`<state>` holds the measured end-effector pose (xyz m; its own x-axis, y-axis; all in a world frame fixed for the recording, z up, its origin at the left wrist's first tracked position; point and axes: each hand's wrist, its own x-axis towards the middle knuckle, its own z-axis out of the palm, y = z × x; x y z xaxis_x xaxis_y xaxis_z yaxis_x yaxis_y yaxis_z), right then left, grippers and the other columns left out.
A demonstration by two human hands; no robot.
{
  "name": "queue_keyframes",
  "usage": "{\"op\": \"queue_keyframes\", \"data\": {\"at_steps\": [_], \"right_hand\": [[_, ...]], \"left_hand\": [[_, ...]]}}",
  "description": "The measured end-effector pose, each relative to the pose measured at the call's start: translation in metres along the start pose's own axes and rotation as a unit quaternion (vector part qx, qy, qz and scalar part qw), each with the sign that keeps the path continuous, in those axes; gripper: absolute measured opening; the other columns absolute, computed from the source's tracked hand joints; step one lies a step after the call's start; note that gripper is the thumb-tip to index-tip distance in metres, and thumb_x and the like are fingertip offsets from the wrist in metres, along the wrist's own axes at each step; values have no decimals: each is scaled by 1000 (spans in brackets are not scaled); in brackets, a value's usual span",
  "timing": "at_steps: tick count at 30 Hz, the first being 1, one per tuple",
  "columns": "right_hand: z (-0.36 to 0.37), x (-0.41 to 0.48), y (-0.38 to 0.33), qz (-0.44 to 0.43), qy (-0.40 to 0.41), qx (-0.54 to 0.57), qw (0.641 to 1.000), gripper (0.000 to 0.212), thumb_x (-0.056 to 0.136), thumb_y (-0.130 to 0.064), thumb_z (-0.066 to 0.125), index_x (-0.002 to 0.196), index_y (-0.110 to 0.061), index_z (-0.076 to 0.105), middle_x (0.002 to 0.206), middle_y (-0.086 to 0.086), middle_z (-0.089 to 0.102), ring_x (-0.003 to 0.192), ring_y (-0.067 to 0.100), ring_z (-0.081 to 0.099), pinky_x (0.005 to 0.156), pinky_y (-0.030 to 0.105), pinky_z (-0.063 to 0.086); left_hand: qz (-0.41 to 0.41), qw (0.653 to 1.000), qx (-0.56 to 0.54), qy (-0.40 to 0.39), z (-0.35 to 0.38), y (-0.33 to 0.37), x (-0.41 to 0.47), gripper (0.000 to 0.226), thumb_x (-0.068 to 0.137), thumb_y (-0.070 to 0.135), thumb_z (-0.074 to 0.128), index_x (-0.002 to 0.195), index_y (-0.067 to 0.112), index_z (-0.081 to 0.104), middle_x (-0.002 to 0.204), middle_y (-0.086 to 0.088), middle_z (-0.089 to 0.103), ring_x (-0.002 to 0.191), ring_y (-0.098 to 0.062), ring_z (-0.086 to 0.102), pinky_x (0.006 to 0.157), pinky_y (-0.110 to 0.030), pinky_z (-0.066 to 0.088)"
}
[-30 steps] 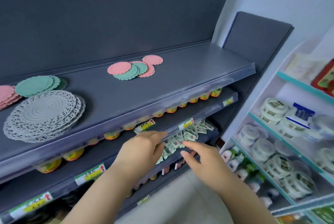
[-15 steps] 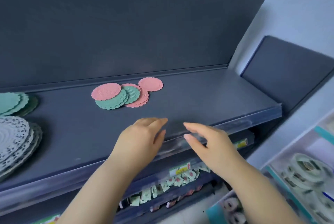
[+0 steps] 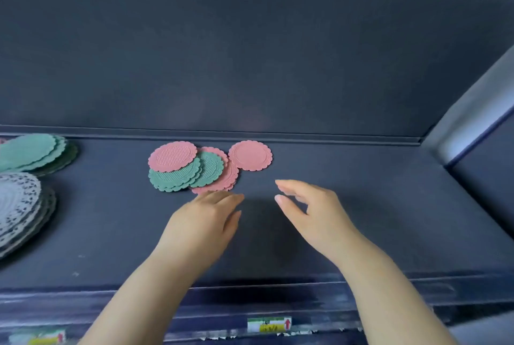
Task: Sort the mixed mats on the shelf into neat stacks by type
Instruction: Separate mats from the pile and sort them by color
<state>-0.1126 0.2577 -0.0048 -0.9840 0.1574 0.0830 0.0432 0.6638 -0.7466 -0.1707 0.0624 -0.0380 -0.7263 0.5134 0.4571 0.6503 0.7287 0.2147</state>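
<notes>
Left hand (image 3: 200, 225) open, fingers straight, holding nothing, fingertips at the near edge of the mixed pile of pink and green mats (image 3: 192, 169) on the shelf (image 3: 375, 205). Right hand (image 3: 314, 214) open and loose, holding nothing, near a single pink mat (image 3: 250, 155). Far left: green stack (image 3: 33, 152), white lace stack (image 3: 19, 205).

A mixed pile lies flat near the back of the dark shelf (image 3: 361, 219). In it a pink scalloped mat (image 3: 172, 156) overlaps small green mats (image 3: 173, 181), which cover more pink mats (image 3: 233, 177). A lone pink mat (image 3: 250, 155) lies just right of the pile. At far left sit a fanned green stack (image 3: 30, 151) and, in front of it, a larger white lacy stack (image 3: 16, 205), cut off by the frame.
</notes>
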Motion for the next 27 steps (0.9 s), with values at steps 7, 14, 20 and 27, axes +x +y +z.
{"op": "queue_keyframes", "data": {"at_steps": [7, 14, 20, 27], "right_hand": [[-5, 69, 11, -109, -131, -38, 985, 36, 91, -35, 53, 126, -31, 54, 127, -13, 54, 115, 2, 48, 96, 18, 35], [55, 137, -13, -292, -193, -174, 920, 30, 93, -21, 48, 120, -11, 58, 125, 5, 56, 113, 25, 50, 94, 38, 42], [85, 159, -6, -427, -195, -343, 814, 29, 98, -19, 38, 118, -3, 53, 131, 14, 50, 127, 28, 40, 98, 42, 41], [81, 158, 7, -515, -116, -322, 786, 28, 46, 17, 67, 63, -3, 56, 60, 12, 59, 53, 28, 59, 40, 31, 51]], "left_hand": [[-116, 989, 79, 39, -1, 14, 3, 30, 78, 33, 49, 97, 27, 71, 90, 15, 69, 79, -11, 65, 45, -25, 51], [-229, 965, 117, 39, -3, 33, -17, 40, 81, 38, 38, 96, 25, 73, 91, 12, 71, 79, -11, 68, 48, -26, 53], [-266, 954, 130, 39, -18, 27, -28, 41, 83, 38, 39, 99, 23, 73, 93, 10, 71, 82, -13, 69, 53, -28, 55], [-228, 963, 139, 33, -18, 17, -9, 27, 78, 29, 55, 98, 25, 72, 89, 12, 71, 78, -14, 68, 49, -25, 52]]}}
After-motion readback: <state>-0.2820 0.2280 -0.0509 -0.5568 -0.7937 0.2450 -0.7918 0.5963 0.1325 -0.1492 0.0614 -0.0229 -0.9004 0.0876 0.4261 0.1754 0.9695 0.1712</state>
